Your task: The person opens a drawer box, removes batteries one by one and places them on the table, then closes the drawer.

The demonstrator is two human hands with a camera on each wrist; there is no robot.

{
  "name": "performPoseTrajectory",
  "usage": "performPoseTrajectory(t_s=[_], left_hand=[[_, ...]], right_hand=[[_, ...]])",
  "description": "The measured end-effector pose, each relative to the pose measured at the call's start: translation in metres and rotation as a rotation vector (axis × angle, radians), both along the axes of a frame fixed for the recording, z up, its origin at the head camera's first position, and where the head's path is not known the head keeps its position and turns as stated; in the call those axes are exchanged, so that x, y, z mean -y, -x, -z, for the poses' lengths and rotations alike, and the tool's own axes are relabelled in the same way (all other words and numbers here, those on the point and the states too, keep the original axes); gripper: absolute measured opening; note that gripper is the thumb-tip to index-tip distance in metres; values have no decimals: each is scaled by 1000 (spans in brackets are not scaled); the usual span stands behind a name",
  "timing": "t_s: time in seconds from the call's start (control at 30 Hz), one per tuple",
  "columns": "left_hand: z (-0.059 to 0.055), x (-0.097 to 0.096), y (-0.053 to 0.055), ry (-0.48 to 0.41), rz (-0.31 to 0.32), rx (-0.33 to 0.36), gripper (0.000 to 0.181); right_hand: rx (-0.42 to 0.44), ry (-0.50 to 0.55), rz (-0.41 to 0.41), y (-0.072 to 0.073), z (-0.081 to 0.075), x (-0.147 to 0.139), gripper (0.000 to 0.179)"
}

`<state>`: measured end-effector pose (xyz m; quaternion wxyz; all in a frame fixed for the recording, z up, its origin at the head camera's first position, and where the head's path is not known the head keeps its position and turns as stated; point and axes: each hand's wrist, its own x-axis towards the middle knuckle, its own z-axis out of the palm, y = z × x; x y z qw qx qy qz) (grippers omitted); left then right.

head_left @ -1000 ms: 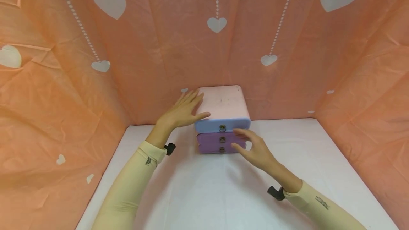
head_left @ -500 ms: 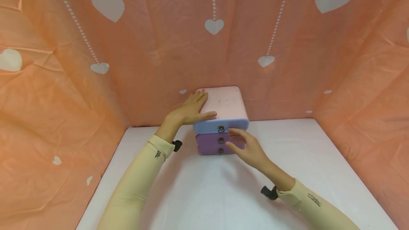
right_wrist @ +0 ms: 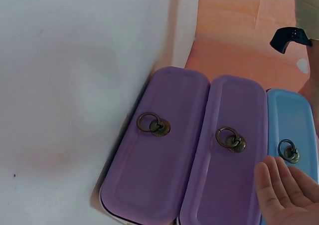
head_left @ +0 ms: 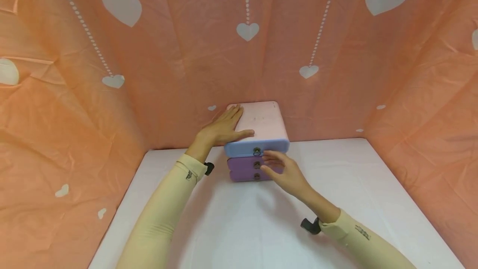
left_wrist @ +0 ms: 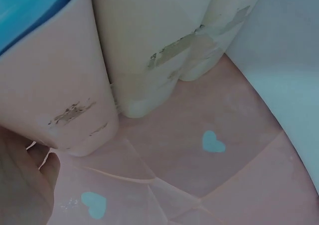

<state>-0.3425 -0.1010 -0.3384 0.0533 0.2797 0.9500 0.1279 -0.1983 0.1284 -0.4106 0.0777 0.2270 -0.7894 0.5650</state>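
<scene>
A stack of drawer boxes stands against the back cloth in the head view. On top is a pink box (head_left: 263, 119) with a blue drawer front (head_left: 239, 149). Two purple drawer fronts (head_left: 239, 164) lie below it. My left hand (head_left: 223, 130) rests on the left part of the pink top, fingers spread and straight. My right hand (head_left: 290, 175) is before the fronts, fingers slightly bent and holding nothing. In the right wrist view its fingertips are close by the blue drawer's ring pull (right_wrist: 288, 151); I cannot tell whether they touch it. All drawers look closed.
Each purple front has a brass ring pull (right_wrist: 232, 140). A white tabletop (head_left: 231, 227) extends in front of the stack. Orange cloth walls (head_left: 186, 53) with white hearts enclose the back and both sides. Tape residue marks the boxes' sides (left_wrist: 172, 53).
My left hand has moved right and settled further onto the pink top. My right hand has shifted slightly left, closer to the blue drawer's ring pull. The drawers have not opened.
</scene>
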Motion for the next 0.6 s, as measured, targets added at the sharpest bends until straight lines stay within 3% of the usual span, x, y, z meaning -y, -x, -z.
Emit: performPoseTrajectory(t_s=[0.6], left_hand=[[9, 0, 7, -24, 16, -8, 113]], right_hand=[[64, 26, -43, 7, 1, 8, 43]])
